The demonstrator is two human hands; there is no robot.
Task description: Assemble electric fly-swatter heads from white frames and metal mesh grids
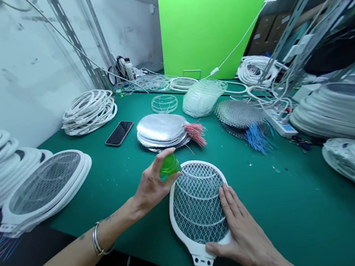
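A white racket (199, 202) is laid flat at the near edge of the bench (304, 203), its neck turned toward the wearer and thin wires hung from the neck. Its right rim and lower frame are covered by the right hand (247, 228), whose grip is spread, with the fingers rested along the rim and the thumb set apart near the neck. A green piece (169, 166) is held over the racket's upper left rim by the left hand (152, 180), its grip clamped on the piece between thumb and fingers; whether the rim is touched by it cannot be told. Beyond the racket, silver meshes (160, 128) are stacked, with red wires (195, 134) bunched at their right end. A phone (119, 133) is placed to their left, and darker meshes (240, 113) with blue wires (258, 137) to their right. Behind these, pale plastic grids (202, 97) are piled. More rackets (45, 183) are stacked at far left. At the back, a green board (215, 19) is stood upright.
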